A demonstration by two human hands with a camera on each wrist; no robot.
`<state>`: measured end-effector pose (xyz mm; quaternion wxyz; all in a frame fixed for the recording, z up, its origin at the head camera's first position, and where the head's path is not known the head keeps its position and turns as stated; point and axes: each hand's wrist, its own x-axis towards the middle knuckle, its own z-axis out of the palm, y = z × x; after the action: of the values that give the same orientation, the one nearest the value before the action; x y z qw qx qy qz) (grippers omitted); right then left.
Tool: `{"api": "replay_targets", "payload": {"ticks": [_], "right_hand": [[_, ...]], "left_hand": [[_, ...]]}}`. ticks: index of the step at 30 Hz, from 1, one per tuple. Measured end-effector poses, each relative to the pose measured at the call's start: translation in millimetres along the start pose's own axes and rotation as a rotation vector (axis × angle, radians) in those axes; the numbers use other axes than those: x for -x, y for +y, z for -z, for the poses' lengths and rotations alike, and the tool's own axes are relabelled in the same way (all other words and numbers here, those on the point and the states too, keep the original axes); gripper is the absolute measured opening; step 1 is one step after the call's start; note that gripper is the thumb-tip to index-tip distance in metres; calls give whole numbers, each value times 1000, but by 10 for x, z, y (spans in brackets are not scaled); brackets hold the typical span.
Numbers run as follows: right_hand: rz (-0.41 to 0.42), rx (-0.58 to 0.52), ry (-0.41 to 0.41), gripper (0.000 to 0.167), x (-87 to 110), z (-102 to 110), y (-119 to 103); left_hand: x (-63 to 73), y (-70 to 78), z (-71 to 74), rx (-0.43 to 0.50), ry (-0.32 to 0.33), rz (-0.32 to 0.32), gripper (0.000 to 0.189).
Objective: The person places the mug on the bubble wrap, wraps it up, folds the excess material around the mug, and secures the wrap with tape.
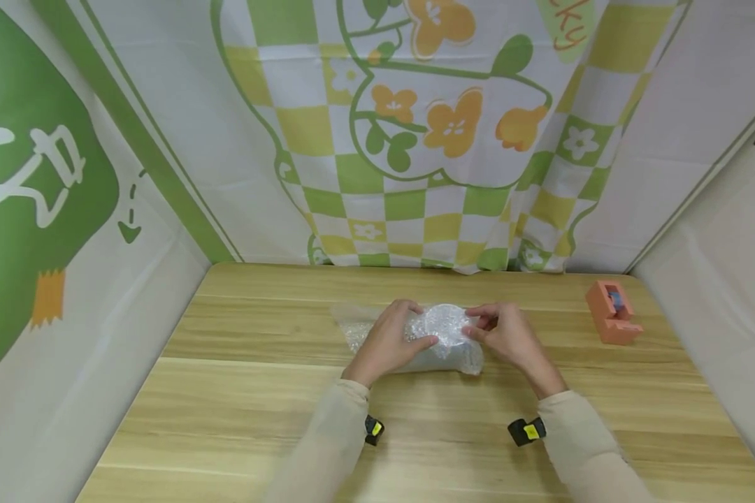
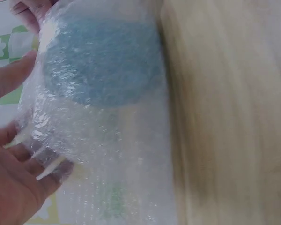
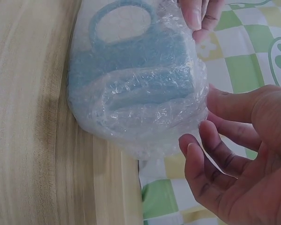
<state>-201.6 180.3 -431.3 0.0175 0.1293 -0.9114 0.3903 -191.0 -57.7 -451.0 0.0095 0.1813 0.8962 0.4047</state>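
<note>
A light-blue mug (image 3: 131, 54), its loop handle showing through the film, lies wrapped in clear bubble wrap (image 1: 447, 325) on the table. My left hand (image 1: 390, 339) holds the wrap from the left, thumb on the near side and fingers farther back. In the left wrist view, some of its fingertips show through the film. My right hand (image 1: 506, 335) pinches the wrap's right end between thumb and forefinger, while its other fingers are bent beside it. Loose wrap spreads out to the left behind the left hand.
An orange tape dispenser (image 1: 610, 314) with a blue roll stands at the table's right rear. The wooden table (image 1: 239, 405) meets a patterned curtain (image 1: 409, 209) at its back edge. White printed cloth panels rise on both sides.
</note>
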Motion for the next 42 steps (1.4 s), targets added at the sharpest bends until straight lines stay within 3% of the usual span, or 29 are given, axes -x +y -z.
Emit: {"api": "replay_targets", "payload": {"ticks": [9, 17, 20, 29, 32, 37, 42], "right_hand": [[51, 24, 32, 22, 8, -15, -38], [59, 46, 61, 14, 33, -49, -81], [67, 52, 61, 11, 43, -55, -89], [79, 70, 52, 6, 37, -55, -78], [77, 66, 47, 6, 36, -58, -81], [88, 73, 50, 6, 37, -64, -92], [92, 76, 52, 6, 33, -68, -88]], "left_hand": [[48, -35, -56, 7, 60, 17, 53], [86, -101, -140, -41, 67, -42, 58], [87, -121, -135, -33, 56, -18, 60], [94, -181, -47, 202, 21, 91, 40], [99, -202, -37, 184, 15, 106, 38], [95, -275, 8, 77, -8, 112, 37], [76, -363, 56, 18, -34, 70, 25]]}}
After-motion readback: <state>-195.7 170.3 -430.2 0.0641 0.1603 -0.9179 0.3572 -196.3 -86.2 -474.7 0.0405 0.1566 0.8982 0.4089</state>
